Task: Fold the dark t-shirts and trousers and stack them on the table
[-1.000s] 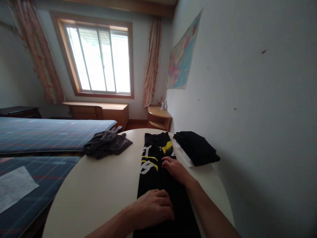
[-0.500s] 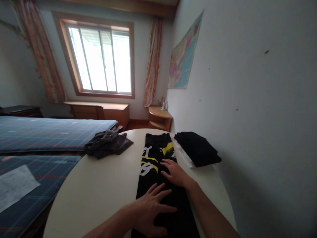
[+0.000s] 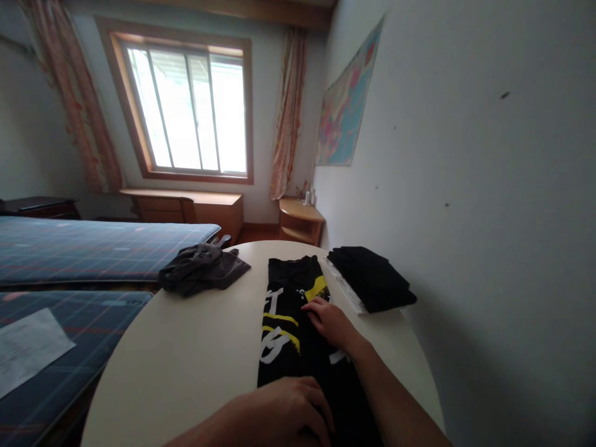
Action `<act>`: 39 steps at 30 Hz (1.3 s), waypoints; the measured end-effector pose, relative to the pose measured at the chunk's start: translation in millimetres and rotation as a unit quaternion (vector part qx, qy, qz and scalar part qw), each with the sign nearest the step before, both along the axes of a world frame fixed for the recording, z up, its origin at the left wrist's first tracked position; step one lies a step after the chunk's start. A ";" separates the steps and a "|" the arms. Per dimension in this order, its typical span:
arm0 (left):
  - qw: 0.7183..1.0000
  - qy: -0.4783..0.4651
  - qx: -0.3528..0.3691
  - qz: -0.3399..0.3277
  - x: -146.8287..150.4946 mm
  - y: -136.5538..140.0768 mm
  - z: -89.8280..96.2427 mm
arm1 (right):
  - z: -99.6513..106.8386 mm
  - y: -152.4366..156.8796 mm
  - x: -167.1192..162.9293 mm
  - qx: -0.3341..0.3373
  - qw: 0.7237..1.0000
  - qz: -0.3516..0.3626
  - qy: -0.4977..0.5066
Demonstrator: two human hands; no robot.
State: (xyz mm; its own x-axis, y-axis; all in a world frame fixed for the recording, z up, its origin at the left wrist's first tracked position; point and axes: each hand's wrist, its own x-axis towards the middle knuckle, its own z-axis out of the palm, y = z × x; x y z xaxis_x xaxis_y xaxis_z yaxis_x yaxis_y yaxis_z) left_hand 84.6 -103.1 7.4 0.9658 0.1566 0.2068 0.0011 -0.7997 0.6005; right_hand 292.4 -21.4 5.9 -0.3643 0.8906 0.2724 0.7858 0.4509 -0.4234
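A black garment (image 3: pixel 288 323) with white and yellow print lies folded into a long strip on the round white table (image 3: pixel 186 354). My right hand (image 3: pixel 330 323) rests flat on its right side, near the yellow print, fingers slightly apart. Near the bottom edge of the view, my left hand (image 3: pixel 279 413) lies on the near end of the garment with its fingers curled over the cloth. Whether the left hand grips the cloth or only presses on it is not visible.
A crumpled grey garment (image 3: pixel 202 268) lies at the table's far left edge. A stack of folded black clothes (image 3: pixel 372 276) sits at the far right by the wall, on a white sheet. Beds with blue plaid covers (image 3: pixel 84 248) stand left of the table.
The garment has slid toward me, showing more of its print. My left hand drew back to the near end and curled its fingers. My right hand stayed on the cloth.
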 end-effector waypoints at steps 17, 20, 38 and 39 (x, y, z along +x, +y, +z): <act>0.994 0.009 0.106 0.006 1.3 -5.4 -1.2 | -19.7 21.9 -8.9 0.041 0.999 -0.026 -0.005; 0.996 0.026 0.090 -0.005 1.7 -3.7 -3.9 | -19.8 17.3 -9.8 0.019 0.999 -0.017 -0.039; 0.983 0.096 0.023 0.153 -20.4 6.7 22.2 | -12.8 11.1 -9.3 -0.023 0.997 -0.057 -0.050; 0.977 0.086 0.039 0.194 -21.2 12.8 20.8 | -11.4 13.9 -10.9 -0.013 0.997 -0.066 -0.047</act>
